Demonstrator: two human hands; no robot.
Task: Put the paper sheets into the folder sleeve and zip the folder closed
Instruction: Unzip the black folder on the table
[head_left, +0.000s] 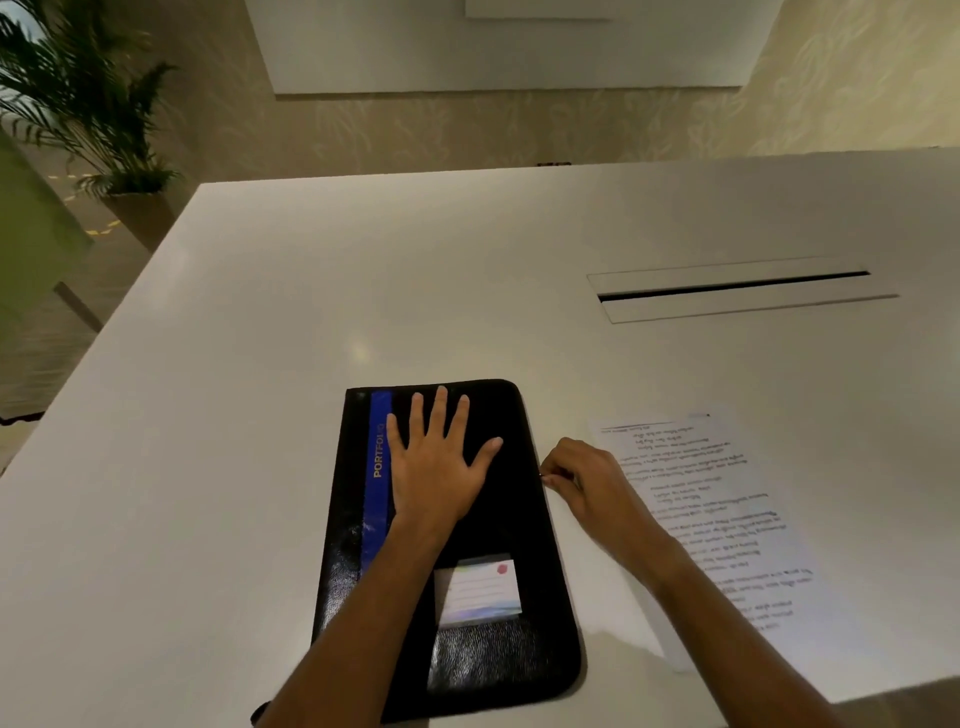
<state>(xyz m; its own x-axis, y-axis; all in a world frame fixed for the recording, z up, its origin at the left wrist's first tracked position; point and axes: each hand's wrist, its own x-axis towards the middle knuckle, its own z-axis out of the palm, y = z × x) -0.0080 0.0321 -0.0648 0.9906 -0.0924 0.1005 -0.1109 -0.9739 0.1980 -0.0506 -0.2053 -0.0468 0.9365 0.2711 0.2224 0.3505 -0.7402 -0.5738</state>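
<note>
A black zip folder (498, 525) with a blue stripe and the word PORTFOLIO lies shut and flat on the white table (234, 415). My left hand (434, 462) presses flat on its cover, fingers spread. My right hand (582, 475) sits at the folder's right edge and pinches a small metal zip pull (544, 477). Printed paper sheets (722, 519) lie on the table to the right of the folder, partly under my right forearm.
A white label card (478, 592) sits in a window on the folder's cover. A cable slot with a flap (737, 288) is set in the table at the back right. A potted palm (88, 104) stands beyond the table's left corner.
</note>
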